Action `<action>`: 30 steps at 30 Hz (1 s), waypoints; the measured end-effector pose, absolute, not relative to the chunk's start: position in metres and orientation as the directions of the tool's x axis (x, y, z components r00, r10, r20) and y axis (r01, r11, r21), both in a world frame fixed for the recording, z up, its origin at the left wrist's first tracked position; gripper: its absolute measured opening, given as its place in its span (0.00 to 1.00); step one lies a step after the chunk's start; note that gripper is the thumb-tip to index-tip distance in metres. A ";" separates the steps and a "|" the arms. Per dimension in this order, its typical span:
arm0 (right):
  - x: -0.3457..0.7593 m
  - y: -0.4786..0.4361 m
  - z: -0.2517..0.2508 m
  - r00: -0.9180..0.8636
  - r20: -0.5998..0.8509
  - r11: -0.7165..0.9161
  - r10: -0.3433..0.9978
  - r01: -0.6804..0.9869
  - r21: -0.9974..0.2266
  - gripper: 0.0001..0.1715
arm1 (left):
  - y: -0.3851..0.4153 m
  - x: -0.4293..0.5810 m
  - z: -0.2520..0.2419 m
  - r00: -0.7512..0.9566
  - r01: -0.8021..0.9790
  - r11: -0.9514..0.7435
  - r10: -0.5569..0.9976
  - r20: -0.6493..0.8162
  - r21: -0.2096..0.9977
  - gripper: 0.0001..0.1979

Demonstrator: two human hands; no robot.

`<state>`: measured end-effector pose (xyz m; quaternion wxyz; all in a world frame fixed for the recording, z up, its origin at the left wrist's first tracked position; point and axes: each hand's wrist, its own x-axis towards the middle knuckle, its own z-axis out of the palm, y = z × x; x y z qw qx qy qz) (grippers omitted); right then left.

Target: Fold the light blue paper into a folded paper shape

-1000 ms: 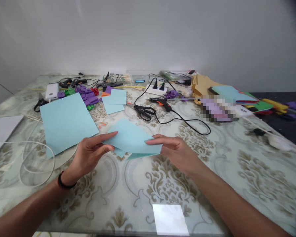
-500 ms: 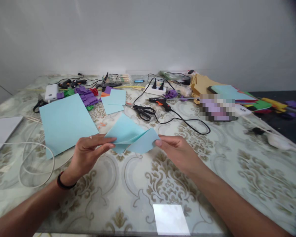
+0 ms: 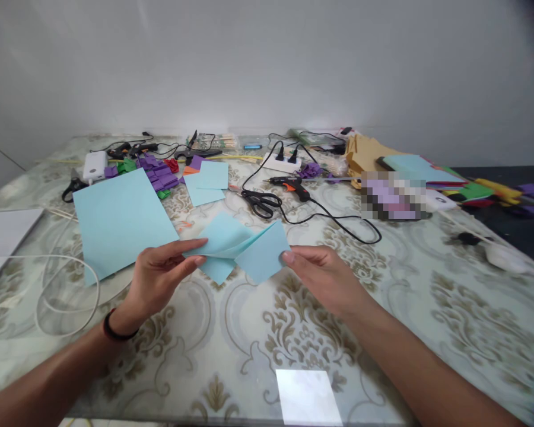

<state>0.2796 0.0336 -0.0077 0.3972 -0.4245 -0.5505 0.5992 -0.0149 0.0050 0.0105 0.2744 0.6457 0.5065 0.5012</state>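
Light-blue paper, creased and partly folded, is held above the table between both hands. My left hand pinches its left corner between thumb and fingers. At the right corner, my right hand grips it with thumb in front and fingers behind. Flaps of the paper stand apart near its middle. A large light-blue sheet lies on the table just beyond my left hand. Smaller light-blue paper squares lie farther back.
A glue gun with a looping black cord and black-handled scissors lie past my hands. A power strip stands behind them. Purple paper strips sit at the back left. A white cable coils at left.
The blue paper has turned in my hands. Its right part now stands higher and its left point is lower, with the lower flap showing more. Both hands keep their hold.
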 end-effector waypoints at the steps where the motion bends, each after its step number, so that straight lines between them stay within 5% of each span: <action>1: 0.279 0.034 -0.007 -0.320 -0.075 -0.086 0.945 -0.021 -0.996 0.20 | 0.005 -0.015 0.010 -0.022 0.386 -0.335 0.928 0.372 0.860 0.10; 21: 0.275 0.040 -0.008 -0.162 -0.127 -0.148 0.979 -0.124 -0.981 0.17 | 0.011 -0.019 0.002 -0.019 0.254 -0.244 0.966 0.257 0.936 0.09; 30: 0.273 0.033 -0.006 -0.459 0.031 0.003 0.888 -0.061 -0.998 0.15 | 0.008 -0.018 0.006 0.221 0.194 -0.404 0.906 0.361 0.894 0.07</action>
